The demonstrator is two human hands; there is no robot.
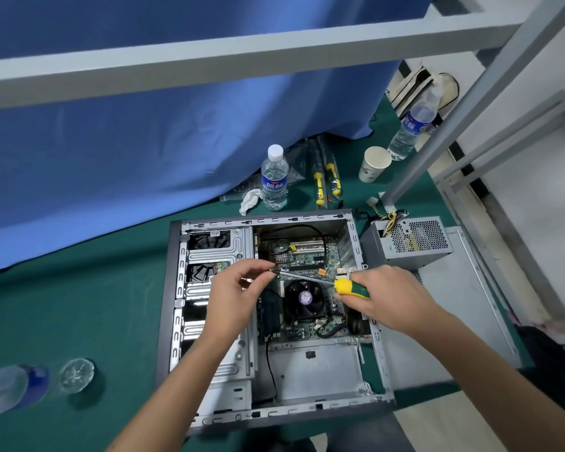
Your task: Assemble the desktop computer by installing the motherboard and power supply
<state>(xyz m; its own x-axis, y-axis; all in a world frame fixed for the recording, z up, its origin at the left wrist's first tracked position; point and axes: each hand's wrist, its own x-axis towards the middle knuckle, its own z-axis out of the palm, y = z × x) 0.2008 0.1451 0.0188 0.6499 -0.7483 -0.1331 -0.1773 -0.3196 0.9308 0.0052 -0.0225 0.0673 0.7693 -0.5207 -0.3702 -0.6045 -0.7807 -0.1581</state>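
An open grey computer case [173, 308] lies on its side on the green table. Inside it sits the green motherboard [310, 256] with a black CPU fan [304, 300]. My right hand [392, 298] grips the yellow-and-green handle of a screwdriver [349, 287], whose shaft points left across the board. My left hand [238, 288] pinches the screwdriver's tip, with a small screw at it, above the board's left edge. The grey power supply [411, 239] stands outside the case at the right, its coloured wires sticking up.
A water bottle [274, 181], a crumpled tissue [250, 200], two spare screwdrivers [327, 182], a paper cup [372, 164] and a second bottle [411, 128] stand behind the case. The case's side panel [463, 305] lies at right. A bottle [30, 383] lies front left. A blue curtain hangs behind.
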